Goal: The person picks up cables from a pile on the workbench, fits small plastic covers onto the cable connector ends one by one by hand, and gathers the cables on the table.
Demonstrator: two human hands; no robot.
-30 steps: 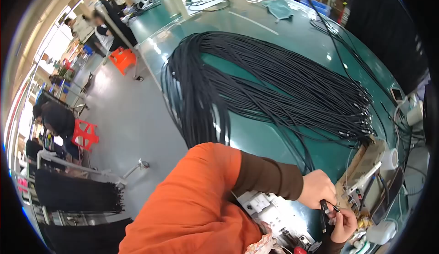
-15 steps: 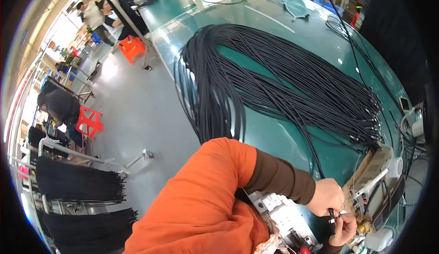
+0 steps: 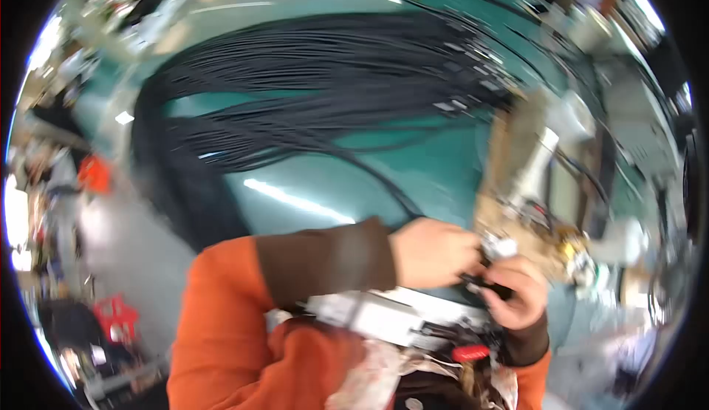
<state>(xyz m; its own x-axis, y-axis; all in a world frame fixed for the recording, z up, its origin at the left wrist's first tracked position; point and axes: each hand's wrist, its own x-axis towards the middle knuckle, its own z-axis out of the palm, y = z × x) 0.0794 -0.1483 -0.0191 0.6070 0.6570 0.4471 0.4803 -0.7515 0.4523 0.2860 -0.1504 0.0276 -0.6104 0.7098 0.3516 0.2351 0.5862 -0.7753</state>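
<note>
My left hand (image 3: 436, 251) is closed around a black cable (image 3: 388, 185), which runs back from it toward a large bundle of black cables (image 3: 295, 52). Close beside it, my right hand (image 3: 523, 288) pinches a small black part (image 3: 502, 290), blurred by motion. The fingertips of both hands almost meet, and the cable's end between them is hard to make out. Below the hands sits a white metal fixture (image 3: 369, 320) with a red piece (image 3: 470, 353) at its right end.
The bundle lies looped over the green table (image 3: 295, 196), its silvery connector ends (image 3: 473, 70) at the right. Beyond my right hand stand a beige device (image 3: 528, 125), a white cup-like container (image 3: 572, 117) and loose wires. A red stool (image 3: 116, 318) stands on the floor at the left.
The head view has swung toward the right side of the table and is blurred. Both hands now appear higher and farther left in view, still close together.
</note>
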